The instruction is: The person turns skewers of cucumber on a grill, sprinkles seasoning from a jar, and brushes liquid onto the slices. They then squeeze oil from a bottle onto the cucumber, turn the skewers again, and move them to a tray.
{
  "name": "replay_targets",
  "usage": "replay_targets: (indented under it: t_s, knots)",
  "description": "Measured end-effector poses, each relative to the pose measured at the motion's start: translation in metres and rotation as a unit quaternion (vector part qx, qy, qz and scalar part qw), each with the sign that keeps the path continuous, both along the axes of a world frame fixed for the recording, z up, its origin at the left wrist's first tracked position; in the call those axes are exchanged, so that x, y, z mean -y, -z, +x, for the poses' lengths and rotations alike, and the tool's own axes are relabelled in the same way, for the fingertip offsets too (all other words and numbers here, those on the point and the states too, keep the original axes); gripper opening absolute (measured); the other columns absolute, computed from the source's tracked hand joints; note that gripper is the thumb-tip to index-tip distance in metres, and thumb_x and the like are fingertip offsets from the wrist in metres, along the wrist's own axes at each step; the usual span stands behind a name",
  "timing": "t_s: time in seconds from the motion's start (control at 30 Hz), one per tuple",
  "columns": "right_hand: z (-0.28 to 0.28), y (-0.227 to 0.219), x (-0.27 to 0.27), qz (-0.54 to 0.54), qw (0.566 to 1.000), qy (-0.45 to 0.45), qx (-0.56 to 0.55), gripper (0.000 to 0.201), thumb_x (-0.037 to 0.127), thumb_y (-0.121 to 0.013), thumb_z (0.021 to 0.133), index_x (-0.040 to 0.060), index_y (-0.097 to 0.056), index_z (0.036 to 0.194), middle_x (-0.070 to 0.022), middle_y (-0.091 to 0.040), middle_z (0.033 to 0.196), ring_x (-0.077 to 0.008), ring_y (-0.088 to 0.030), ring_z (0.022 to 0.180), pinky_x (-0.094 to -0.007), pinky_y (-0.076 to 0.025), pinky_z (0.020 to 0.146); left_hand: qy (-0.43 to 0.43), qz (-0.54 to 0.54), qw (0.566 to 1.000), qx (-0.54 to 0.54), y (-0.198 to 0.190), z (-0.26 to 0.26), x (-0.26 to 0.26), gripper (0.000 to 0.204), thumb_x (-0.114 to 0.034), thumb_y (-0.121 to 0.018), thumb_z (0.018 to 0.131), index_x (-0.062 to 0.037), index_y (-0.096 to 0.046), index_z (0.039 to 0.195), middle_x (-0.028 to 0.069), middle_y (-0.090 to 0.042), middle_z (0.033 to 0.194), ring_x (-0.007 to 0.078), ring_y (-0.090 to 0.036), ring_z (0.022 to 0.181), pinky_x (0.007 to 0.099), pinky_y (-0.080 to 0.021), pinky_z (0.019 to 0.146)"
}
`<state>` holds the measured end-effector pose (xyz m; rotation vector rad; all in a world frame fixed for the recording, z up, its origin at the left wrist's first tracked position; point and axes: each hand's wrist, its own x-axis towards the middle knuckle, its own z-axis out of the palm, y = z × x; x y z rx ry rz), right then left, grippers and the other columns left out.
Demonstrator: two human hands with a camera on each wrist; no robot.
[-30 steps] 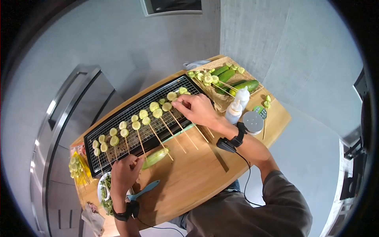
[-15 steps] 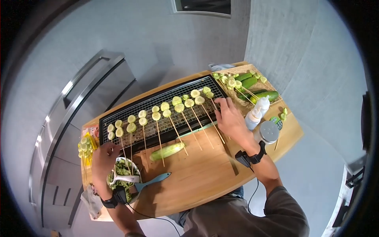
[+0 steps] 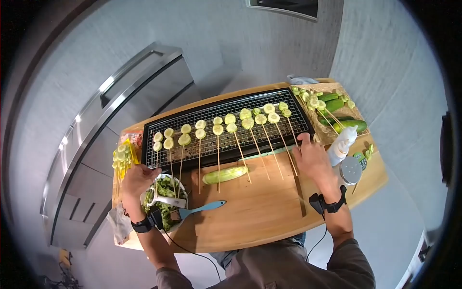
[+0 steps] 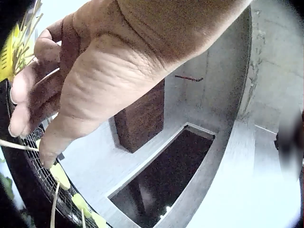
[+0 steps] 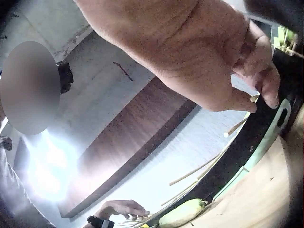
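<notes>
My left hand [image 3: 139, 179] is at the grill's front left corner, beside the leftmost skewer. In the left wrist view, its loosely bent fingers [image 4: 21, 121] and thumb are apart, with a bare skewer stick [image 4: 18, 146] running between them. At the grill's right end, my right hand [image 3: 314, 156] pinches the stick of the rightmost skewer; a stick end [image 5: 255, 98] shows between thumb and forefinger. Skewers with round pale-green slices [image 3: 248, 123] lie in a row across the black wire-topped grill [image 3: 202, 161], sticks hanging over the front. A peeled cucumber [image 3: 225, 175] lies in front.
A bowl of green peelings [image 3: 166, 222] with a white peeler [image 3: 166, 200] and a blue-handled brush [image 3: 207, 206] is below my left hand. Right stand squeeze bottles [image 3: 338, 151], a shaker [image 3: 351, 169] and a board with cucumbers [image 3: 356, 126]. More skewers [image 3: 121, 153] lie at left.
My right hand has left the slices and moved right to the end skewer's stick. My left hand has moved from the front of the grill to its left corner. The view has turned left.
</notes>
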<state>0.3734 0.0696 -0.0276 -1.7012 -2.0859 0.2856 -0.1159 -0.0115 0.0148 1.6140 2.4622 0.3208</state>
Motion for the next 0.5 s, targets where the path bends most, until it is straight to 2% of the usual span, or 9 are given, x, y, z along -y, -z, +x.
replay_targets:
  t_s: [0.13,0.2,0.23,0.37,0.5]
  knots:
    - [-0.002,-0.001,0.008,-0.002,1.0,0.007,0.022,0.03,0.019,-0.065,0.094,-0.0034,-0.054,0.11,-0.0279,-0.069,0.08,-0.0496,-0.068,0.08,-0.0574,-0.055,0.074,0.005,-0.026,0.999,0.029,0.012,-0.007,0.0,0.044,-0.045,-0.082,0.079,-0.0015,-0.078,0.084,0.0174,-0.072,0.072,0.0319,-0.071,0.069,0.0396,-0.055,0.066]
    - [-0.003,-0.003,0.011,0.012,1.0,0.006,0.027,0.026,0.02,-0.068,0.092,-0.0029,-0.058,0.101,-0.027,-0.069,0.079,-0.0476,-0.069,0.079,-0.056,-0.056,0.071,0.024,-0.021,0.999,-0.008,0.014,-0.008,-0.001,0.04,-0.041,-0.081,0.08,-0.0015,-0.078,0.084,0.0147,-0.071,0.068,0.0275,-0.071,0.064,0.0382,-0.055,0.065]
    - [-0.002,0.001,0.009,0.031,0.999,0.007,0.03,0.025,0.022,-0.068,0.092,-0.0015,-0.062,0.093,-0.0263,-0.07,0.079,-0.0464,-0.07,0.077,-0.0543,-0.057,0.07,0.009,-0.062,0.998,0.031,-0.003,0.007,-0.003,0.034,-0.036,-0.08,0.082,-0.0014,-0.077,0.081,0.0108,-0.07,0.063,0.0227,-0.069,0.058,0.0356,-0.055,0.061]
    - [-0.001,0.001,0.01,0.03,0.999,0.019,0.024,0.023,0.023,-0.066,0.092,0.0004,-0.065,0.087,-0.0255,-0.069,0.076,-0.0463,-0.07,0.074,-0.055,-0.057,0.068,0.045,-0.063,0.995,0.063,0.004,-0.011,-0.009,0.027,-0.025,-0.074,0.086,0.0007,-0.075,0.077,0.0098,-0.068,0.059,0.0189,-0.067,0.053,0.0328,-0.053,0.055]
    - [-0.003,-0.002,0.011,0.041,0.998,0.028,0.026,0.02,0.019,-0.063,0.091,-0.0003,-0.065,0.085,-0.0255,-0.068,0.072,-0.0455,-0.069,0.069,-0.0546,-0.057,0.064,0.073,-0.04,0.993,0.086,0.001,-0.016,-0.014,0.025,-0.019,-0.068,0.086,0.004,-0.073,0.077,0.0106,-0.067,0.059,0.0166,-0.066,0.053,0.032,-0.052,0.055]
